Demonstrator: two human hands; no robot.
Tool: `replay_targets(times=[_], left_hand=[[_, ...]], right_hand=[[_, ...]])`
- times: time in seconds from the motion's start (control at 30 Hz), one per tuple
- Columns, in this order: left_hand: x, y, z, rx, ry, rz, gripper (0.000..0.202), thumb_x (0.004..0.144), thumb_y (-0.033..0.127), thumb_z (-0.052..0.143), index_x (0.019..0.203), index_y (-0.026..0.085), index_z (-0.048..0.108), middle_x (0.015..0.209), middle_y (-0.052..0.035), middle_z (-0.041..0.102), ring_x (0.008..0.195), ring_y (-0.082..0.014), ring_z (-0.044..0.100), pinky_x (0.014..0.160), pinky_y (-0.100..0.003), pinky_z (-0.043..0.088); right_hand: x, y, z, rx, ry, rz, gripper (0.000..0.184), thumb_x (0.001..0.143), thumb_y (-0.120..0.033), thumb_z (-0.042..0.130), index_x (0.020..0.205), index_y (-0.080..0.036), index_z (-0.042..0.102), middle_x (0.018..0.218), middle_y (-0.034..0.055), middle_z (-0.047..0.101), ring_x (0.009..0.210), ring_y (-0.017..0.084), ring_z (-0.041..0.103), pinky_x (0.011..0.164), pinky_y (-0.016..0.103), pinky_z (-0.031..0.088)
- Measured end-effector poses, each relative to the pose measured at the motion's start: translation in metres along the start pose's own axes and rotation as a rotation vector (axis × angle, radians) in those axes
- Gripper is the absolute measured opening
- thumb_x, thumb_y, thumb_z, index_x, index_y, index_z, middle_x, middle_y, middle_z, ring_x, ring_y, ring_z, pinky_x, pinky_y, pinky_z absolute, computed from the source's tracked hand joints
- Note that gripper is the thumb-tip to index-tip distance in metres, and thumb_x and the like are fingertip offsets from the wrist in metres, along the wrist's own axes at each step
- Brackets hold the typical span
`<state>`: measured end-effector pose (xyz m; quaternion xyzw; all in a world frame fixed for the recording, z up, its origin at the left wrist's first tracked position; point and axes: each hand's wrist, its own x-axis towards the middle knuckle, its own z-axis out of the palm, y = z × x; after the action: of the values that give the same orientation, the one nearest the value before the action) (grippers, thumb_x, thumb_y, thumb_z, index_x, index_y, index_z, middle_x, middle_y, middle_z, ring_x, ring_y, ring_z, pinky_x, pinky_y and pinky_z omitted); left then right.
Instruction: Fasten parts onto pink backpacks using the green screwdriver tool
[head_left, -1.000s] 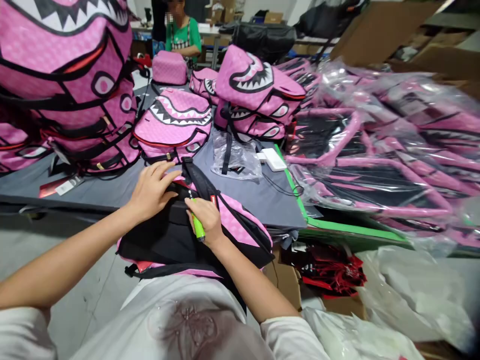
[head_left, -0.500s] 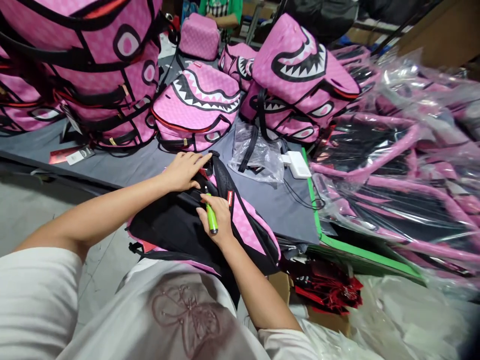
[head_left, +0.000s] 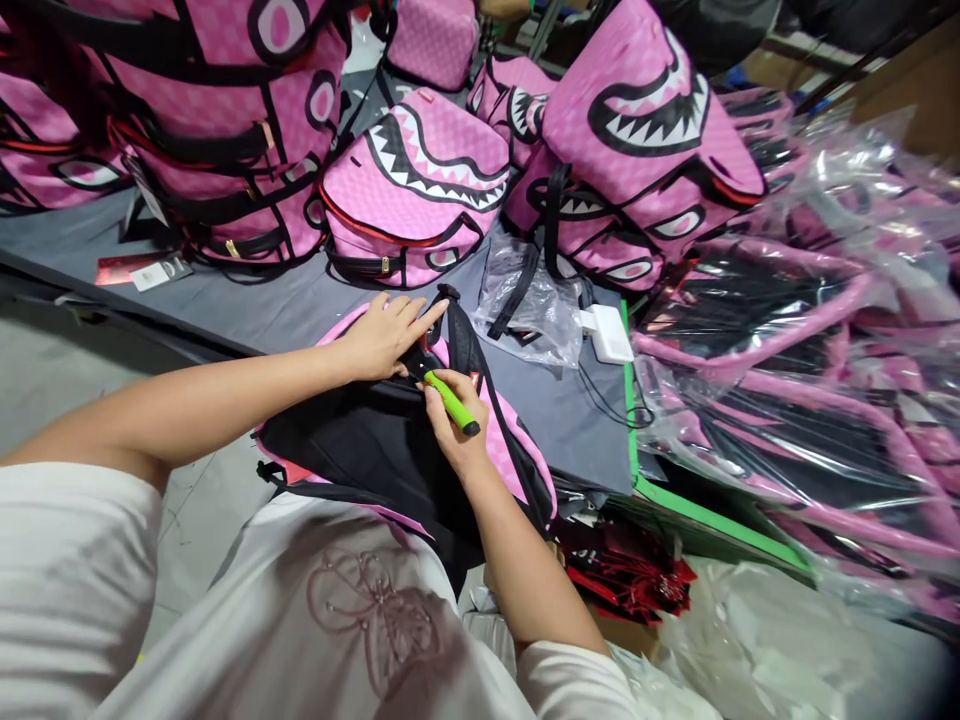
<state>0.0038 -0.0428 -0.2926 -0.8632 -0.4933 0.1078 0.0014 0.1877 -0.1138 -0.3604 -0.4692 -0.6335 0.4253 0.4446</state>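
Observation:
A black and pink backpack [head_left: 352,430] lies across my lap and the table edge, its black side facing up. My left hand [head_left: 381,338] rests on its upper part with the fingers stretched out, close to a black strap [head_left: 466,345]. In my right hand [head_left: 459,420] is a bright green pen-shaped tool [head_left: 450,402] with a dark rear end. Its front end points at the bag just beside my left fingertips. What the tip touches is too small to make out.
Pink shark-mouth backpacks [head_left: 420,180] stand on the grey table [head_left: 300,310], with a tall stack [head_left: 225,150] at left. Plastic-wrapped bags [head_left: 795,330] pile up at right beyond a green edge [head_left: 720,525]. A white adapter [head_left: 611,335] and a clear plastic bag [head_left: 525,310] lie nearby.
The green tool has tilted, its rear end swinging to the right, and its front end stays near my left fingers. My left hand stays on the backpack. The whole view has shifted slightly.

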Motion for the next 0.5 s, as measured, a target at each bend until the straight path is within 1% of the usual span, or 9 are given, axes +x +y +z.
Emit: replay_targets(times=[0.07, 0.17, 0.2, 0.27, 0.3, 0.37, 0.43, 0.5], left_hand=[[-0.002, 0.0, -0.002, -0.019, 0.002, -0.007, 0.108, 0.082, 0.044, 0.071, 0.161, 0.011, 0.006, 0.157, -0.0207, 0.037, 0.136, -0.0344, 0.041, 0.112, -0.046, 0.03], [-0.005, 0.002, -0.003, -0.044, 0.005, -0.031, 0.103, 0.083, 0.042, 0.07, 0.162, 0.015, 0.009, 0.159, -0.0196, 0.034, 0.141, -0.0352, 0.035, 0.118, -0.051, 0.02], [-0.006, 0.003, -0.003, -0.048, 0.006, -0.047, 0.102, 0.083, 0.042, 0.069, 0.162, 0.016, 0.009, 0.161, -0.0192, 0.032, 0.143, -0.036, 0.032, 0.119, -0.054, 0.016], [-0.007, 0.004, -0.003, -0.054, 0.002, -0.087, 0.102, 0.083, 0.043, 0.07, 0.162, 0.019, 0.01, 0.164, -0.0188, 0.027, 0.147, -0.0376, 0.027, 0.12, -0.058, 0.011], [-0.007, 0.005, -0.004, -0.058, -0.003, -0.106, 0.102, 0.083, 0.042, 0.07, 0.162, 0.019, 0.011, 0.164, -0.0189, 0.025, 0.148, -0.0382, 0.025, 0.12, -0.059, 0.012], [-0.007, 0.005, -0.006, -0.072, -0.023, -0.132, 0.102, 0.082, 0.041, 0.072, 0.161, 0.018, 0.013, 0.165, -0.0194, 0.023, 0.148, -0.0385, 0.025, 0.118, -0.057, 0.02], [-0.007, 0.003, -0.008, -0.086, -0.045, -0.137, 0.101, 0.081, 0.039, 0.075, 0.16, 0.017, 0.017, 0.166, -0.0198, 0.02, 0.147, -0.0382, 0.027, 0.113, -0.053, 0.028], [-0.006, 0.0, -0.011, -0.099, -0.066, -0.133, 0.101, 0.079, 0.038, 0.077, 0.16, 0.018, 0.02, 0.168, -0.0196, 0.015, 0.145, -0.0383, 0.029, 0.11, -0.051, 0.032]], right_hand=[[0.003, -0.005, -0.008, -0.05, -0.078, -0.043, 0.027, 0.093, -0.041, 0.059, 0.112, -0.023, 0.065, 0.106, 0.008, 0.076, 0.097, 0.023, 0.074, 0.09, 0.038, 0.059], [0.009, -0.015, -0.018, -0.077, -0.193, -0.054, 0.029, 0.093, -0.041, 0.057, 0.113, -0.022, 0.067, 0.11, 0.0084, 0.076, 0.102, 0.024, 0.073, 0.091, 0.038, 0.058], [0.011, -0.018, -0.02, -0.09, -0.207, -0.03, 0.029, 0.094, -0.041, 0.056, 0.112, -0.022, 0.066, 0.109, 0.0075, 0.076, 0.099, 0.023, 0.074, 0.089, 0.037, 0.058], [0.019, -0.025, -0.022, -0.146, -0.21, 0.042, 0.026, 0.093, -0.04, 0.056, 0.108, -0.022, 0.066, 0.097, 0.0045, 0.077, 0.084, 0.02, 0.074, 0.078, 0.032, 0.057], [0.024, -0.027, -0.023, -0.184, -0.227, 0.069, 0.023, 0.091, -0.039, 0.058, 0.104, -0.021, 0.066, 0.089, 0.0026, 0.077, 0.076, 0.018, 0.072, 0.072, 0.03, 0.056], [0.035, -0.031, -0.025, -0.252, -0.327, 0.075, 0.019, 0.088, -0.037, 0.064, 0.099, -0.021, 0.068, 0.081, -0.0001, 0.075, 0.066, 0.016, 0.068, 0.065, 0.026, 0.052], [0.045, -0.034, -0.03, -0.298, -0.477, 0.032, 0.016, 0.085, -0.031, 0.068, 0.098, -0.022, 0.071, 0.087, 0.0004, 0.077, 0.073, 0.017, 0.071, 0.07, 0.026, 0.052], [0.054, -0.035, -0.036, -0.327, -0.598, -0.012, 0.02, 0.084, -0.023, 0.069, 0.104, -0.023, 0.073, 0.099, 0.0022, 0.078, 0.085, 0.019, 0.074, 0.079, 0.029, 0.054]])
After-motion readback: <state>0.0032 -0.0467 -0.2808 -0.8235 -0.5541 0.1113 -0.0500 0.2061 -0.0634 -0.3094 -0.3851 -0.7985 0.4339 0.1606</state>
